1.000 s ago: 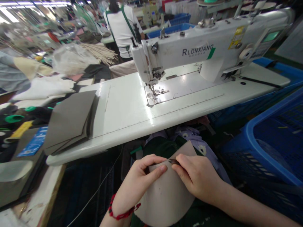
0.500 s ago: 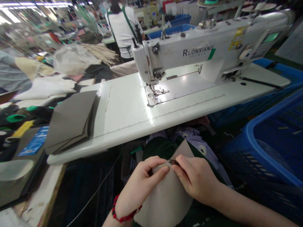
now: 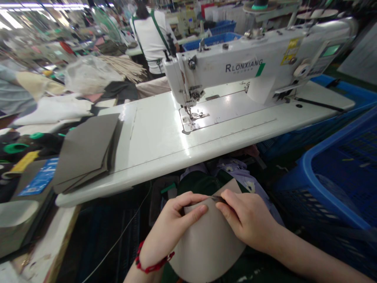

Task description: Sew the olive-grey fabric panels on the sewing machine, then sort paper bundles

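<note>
Both hands are held low, below the front edge of the counter, forearms angled in from the lower corners of the frame. The left hand [image 3: 173, 230], with a red cord bracelet [image 3: 151, 261] at its wrist, is closed on the upper edge of a fan-shaped beige sheet [image 3: 209, 241], thumb on top and fingers behind. The right hand [image 3: 247, 220] comes in from the lower right, its thumb and forefinger closed on a small dark pointed tool [image 3: 219, 199] at the sheet's top edge; what kind of tool is too small to tell. The two hands are just beside each other at that edge. The sheet lies bottom centre of the frame, over a dark green cloth [image 3: 203, 183] on the person's lap, with lilac flowered fabric [image 3: 235, 171] beyond it.

Above the hands is the white counter [image 3: 153, 153] of an industrial sewing machine [image 3: 235, 67] marked RLONXIANG. A stack of grey-brown sheets [image 3: 85, 153] lies at its left end. A large blue plastic basket [image 3: 332, 184] stands at the right. At upper left are a clear plastic bag [image 3: 88, 74] and a bundle of thin sticks [image 3: 125, 68]. A co-worker [image 3: 151, 39] in a white shirt with green straps stands at top centre, back turned, in a crowded workshop under strip lights.
</note>
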{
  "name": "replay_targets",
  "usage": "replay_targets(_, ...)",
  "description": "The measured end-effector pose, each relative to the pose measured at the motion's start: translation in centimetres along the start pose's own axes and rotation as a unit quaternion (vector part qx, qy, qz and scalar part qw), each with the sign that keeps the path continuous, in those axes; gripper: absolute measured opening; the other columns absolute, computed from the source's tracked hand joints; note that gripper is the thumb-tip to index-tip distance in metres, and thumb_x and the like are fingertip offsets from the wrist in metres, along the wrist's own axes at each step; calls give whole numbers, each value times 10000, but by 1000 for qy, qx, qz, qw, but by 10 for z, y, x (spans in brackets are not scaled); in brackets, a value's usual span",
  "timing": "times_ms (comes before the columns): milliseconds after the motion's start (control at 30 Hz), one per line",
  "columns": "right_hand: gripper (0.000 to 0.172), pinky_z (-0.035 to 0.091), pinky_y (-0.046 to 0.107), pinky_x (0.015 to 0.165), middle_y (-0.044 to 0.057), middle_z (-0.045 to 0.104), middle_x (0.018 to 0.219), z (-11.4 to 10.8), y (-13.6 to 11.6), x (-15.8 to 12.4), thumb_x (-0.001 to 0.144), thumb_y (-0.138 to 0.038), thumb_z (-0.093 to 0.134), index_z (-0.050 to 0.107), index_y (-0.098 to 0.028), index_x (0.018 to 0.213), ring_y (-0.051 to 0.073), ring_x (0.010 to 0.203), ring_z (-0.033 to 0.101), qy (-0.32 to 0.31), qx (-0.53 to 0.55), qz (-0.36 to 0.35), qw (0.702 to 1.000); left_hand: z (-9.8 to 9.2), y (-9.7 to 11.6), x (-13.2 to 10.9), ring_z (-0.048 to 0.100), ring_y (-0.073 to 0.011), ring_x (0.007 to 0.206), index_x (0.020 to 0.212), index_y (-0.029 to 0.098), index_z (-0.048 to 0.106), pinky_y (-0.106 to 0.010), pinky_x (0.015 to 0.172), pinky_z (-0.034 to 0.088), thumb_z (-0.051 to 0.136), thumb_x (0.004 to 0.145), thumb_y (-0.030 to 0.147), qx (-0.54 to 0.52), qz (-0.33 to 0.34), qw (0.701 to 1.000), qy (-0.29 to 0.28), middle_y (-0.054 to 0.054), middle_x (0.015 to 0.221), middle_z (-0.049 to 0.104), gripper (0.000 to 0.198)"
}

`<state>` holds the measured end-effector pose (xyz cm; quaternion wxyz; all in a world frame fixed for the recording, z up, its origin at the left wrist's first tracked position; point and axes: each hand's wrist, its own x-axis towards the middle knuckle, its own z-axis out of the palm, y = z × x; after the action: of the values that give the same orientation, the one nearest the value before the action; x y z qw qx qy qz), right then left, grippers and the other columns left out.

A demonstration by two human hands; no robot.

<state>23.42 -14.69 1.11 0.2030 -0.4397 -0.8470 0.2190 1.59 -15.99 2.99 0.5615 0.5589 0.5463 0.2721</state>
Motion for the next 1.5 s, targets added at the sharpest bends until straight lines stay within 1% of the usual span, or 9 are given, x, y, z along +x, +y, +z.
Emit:
replay_targets(167,229,243,293,569,-25,549,658,1,-2,-1,993,-338,376,449,-214,815,132,594,520,-5,-12,-7,1000,2,1,0,588,-164,906,1123,302,709,-254,800,418,620,888,359,7,11,1000,12,4,974,693,258)
replay_targets(467,228,247,302,571,-12,574,679,1,-5,1,992,-326,378,465,-212,815,142,606,532,-9,-22,-9,1000,4,0,-1,591,-184,945,1112,280,714,-272,831,422,622,885,360,-12,1,1000,12,-12,988,695,258)
replay_targets(600,224,262,300,581,-6,573,683,9,-7,-3,993,-314,375,474,-205,825,144,609,539,10,-14,5,1000,6,-3,-1,585,-176,959,1100,299,718,-258,837,419,630,881,355,-20,4,1000,19,3,988,699,242)
replay_targets(800,195,291,284,581,-15,562,689,21,-8,-9,1000,-308,371,455,-203,860,134,617,553,31,48,13,998,7,-1,-1,591,-170,934,1081,283,726,-261,836,419,609,896,364,-23,5,1000,0,0,960,696,233)
replay_targets(1033,230,276,299,575,-3,573,681,11,-9,0,995,-310,372,463,-205,812,140,600,536,17,-13,-10,1000,7,3,-3,598,-189,950,1060,252,722,-282,857,438,589,903,359,24,25,999,14,-19,981,695,232)
replay_targets(1133,241,273,295,566,-12,570,660,7,-8,1,996,-300,367,462,-207,796,131,582,531,18,-11,-14,1000,8,4,-2,602,-182,919,1087,254,710,-275,830,443,572,912,355,18,23,1000,5,-14,953,697,246)
replay_targets(1267,223,270,285,553,-17,573,654,4,-4,-2,992,-303,377,466,-205,812,124,572,534,23,-5,-4,1000,10,2,-1,609,-200,941,1045,245,725,-277,824,444,615,879,377,1,5,1000,14,-20,988,707,239)
replay_targets(1367,214,261,291,549,-17,574,656,2,-2,-4,989,-314,386,469,-206,824,130,580,545,11,-16,3,1000,10,-1,-2,610,-207,962,1055,248,731,-286,850,434,609,883,388,-9,-6,1000,17,-28,1009,706,254)
replay_targets(1500,213,262,297,553,-15,573,665,0,-1,-5,989,-317,385,462,-210,821,138,594,552,-1,-24,6,1000,10,-3,-3,603,-192,938,1099,269,725,-273,818,425,614,882,397,-23,-16,999,20,-19,977,698,276)
